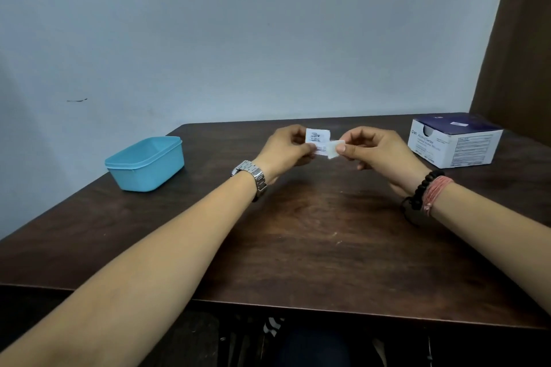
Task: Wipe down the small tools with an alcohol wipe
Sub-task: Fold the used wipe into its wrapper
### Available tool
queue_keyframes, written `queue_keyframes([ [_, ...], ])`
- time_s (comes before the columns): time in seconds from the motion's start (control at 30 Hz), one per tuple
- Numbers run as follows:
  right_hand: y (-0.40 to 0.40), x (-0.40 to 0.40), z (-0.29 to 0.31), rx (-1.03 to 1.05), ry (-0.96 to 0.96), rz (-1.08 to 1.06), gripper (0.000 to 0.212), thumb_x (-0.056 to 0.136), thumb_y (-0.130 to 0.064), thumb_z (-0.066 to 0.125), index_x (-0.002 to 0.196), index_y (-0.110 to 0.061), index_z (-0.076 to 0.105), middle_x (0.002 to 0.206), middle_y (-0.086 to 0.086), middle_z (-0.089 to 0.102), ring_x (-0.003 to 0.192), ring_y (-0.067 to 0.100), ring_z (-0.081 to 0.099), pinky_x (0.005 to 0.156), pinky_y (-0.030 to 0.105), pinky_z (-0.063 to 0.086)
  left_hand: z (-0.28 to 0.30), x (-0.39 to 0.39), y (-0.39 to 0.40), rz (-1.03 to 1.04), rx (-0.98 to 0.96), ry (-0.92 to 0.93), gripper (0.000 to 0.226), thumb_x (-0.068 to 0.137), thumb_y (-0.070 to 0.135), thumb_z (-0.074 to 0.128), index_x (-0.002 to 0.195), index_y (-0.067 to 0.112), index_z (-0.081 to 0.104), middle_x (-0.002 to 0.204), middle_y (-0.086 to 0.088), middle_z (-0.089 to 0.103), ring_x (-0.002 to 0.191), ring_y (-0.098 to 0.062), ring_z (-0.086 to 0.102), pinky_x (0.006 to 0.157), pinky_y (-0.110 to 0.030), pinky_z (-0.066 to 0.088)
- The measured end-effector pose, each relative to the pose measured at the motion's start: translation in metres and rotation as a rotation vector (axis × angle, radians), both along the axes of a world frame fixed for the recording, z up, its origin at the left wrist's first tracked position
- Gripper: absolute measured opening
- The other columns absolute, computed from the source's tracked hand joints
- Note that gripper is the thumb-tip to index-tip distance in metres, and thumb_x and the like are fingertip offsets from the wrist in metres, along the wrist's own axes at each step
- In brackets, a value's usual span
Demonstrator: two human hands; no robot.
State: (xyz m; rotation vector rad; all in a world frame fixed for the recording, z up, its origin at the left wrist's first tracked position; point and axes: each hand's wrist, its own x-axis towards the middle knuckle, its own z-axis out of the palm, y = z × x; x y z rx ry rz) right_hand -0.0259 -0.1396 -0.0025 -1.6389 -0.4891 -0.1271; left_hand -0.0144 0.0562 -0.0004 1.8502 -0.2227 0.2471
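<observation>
Wipe pinched by right hand, left hand pinching its printed packet above the table.

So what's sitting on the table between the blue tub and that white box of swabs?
Nothing rests on the table there. In the head view, both hands hover over that stretch between the blue tub and the box: the left hand pinches the sachet, the right hand the wipe.
</observation>
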Motion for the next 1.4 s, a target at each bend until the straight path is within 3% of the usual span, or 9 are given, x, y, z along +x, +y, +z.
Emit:
queue_keyframes([
  [0.13,-0.001,0.001,-0.002,0.007,-0.016,-0.09,0.01,0.079,-0.014,0.077,0.082,-0.016,0.067,0.086,-0.004,0.067,0.066,0.002,0.054,0.058,0.02,0.044,0.0,-0.008,-0.018,-0.103,-0.152,0.03,0.013,0.089,-0.002,0.062,0.098,0.007,0.058,0.092,-0.011,0.067,0.074,-0.017,0.069,0.075,-0.031,0.06],
  [0.4,-0.002,0.006,0.0,0.019,-0.006,-0.133,0.016,0.078,-0.011,0.078,0.074,-0.017,0.063,0.078,-0.002,0.067,0.062,0.001,0.057,0.057,0.019,0.047,-0.003,-0.01,-0.024,-0.13,0.082,-0.07,0.02,0.085,0.003,0.068,0.103,0.008,0.067,0.092,-0.016,0.072,0.081,-0.019,0.069,0.077,-0.028,0.056],
  [0.57,-0.003,0.005,-0.001,0.026,0.0,-0.101,0.025,0.079,-0.003,0.076,0.076,-0.016,0.055,0.078,0.005,0.067,0.064,0.01,0.059,0.057,0.022,0.046,-0.002,-0.011,-0.024,-0.152,0.177,-0.108,0.029,0.08,0.013,0.076,0.107,0.01,0.068,0.099,-0.011,0.073,0.09,-0.022,0.07,0.088,-0.037,0.057],
  [0.73,-0.006,0.006,-0.001,-0.017,-0.002,-0.1,0.021,0.08,-0.006,0.075,0.09,-0.016,0.06,0.078,0.002,0.069,0.058,0.002,0.061,0.054,0.017,0.046,0.001,-0.015,-0.027,-0.178,0.024,-0.037,0.024,0.089,0.017,0.069,0.112,0.012,0.067,0.103,-0.007,0.071,0.083,-0.01,0.067,0.08,-0.026,0.056],
  [0.83,-0.006,0.006,-0.002,-0.037,0.016,-0.074,0.019,0.081,-0.009,0.075,0.097,-0.01,0.065,0.081,0.004,0.07,0.057,0.0,0.06,0.053,0.014,0.045,-0.001,-0.013,-0.024,-0.137,0.034,-0.08,0.019,0.089,0.013,0.068,0.108,0.009,0.069,0.098,-0.011,0.072,0.084,-0.013,0.067,0.076,-0.027,0.055],
  [1.13,-0.004,0.008,-0.002,-0.002,0.047,-0.053,0.002,0.088,-0.011,0.068,0.087,-0.011,0.066,0.072,0.003,0.067,0.054,0.004,0.058,0.052,0.016,0.048,0.0,-0.012,-0.024,-0.089,-0.008,-0.067,0.017,0.084,0.009,0.072,0.1,0.01,0.068,0.091,-0.015,0.071,0.079,-0.013,0.067,0.072,-0.025,0.054],
  [1.27,-0.003,0.009,0.001,0.048,0.081,-0.001,0.017,0.098,-0.006,0.049,0.1,-0.007,0.067,0.082,0.009,0.069,0.061,0.01,0.062,0.057,0.02,0.051,0.004,-0.014,-0.023,-0.131,-0.187,0.03,0.013,0.085,0.003,0.069,0.093,0.013,0.067,0.088,-0.009,0.068,0.073,-0.012,0.062,0.069,-0.022,0.052],
  [1.4,-0.004,0.006,0.001,0.053,0.034,0.124,0.024,0.091,0.006,0.056,0.111,-0.005,0.063,0.091,0.01,0.07,0.069,0.01,0.065,0.061,0.019,0.052,0.008,-0.018,-0.02,-0.187,-0.31,0.112,0.016,0.085,-0.002,0.066,0.093,0.011,0.065,0.088,-0.008,0.068,0.063,-0.009,0.059,0.064,-0.019,0.052],
])
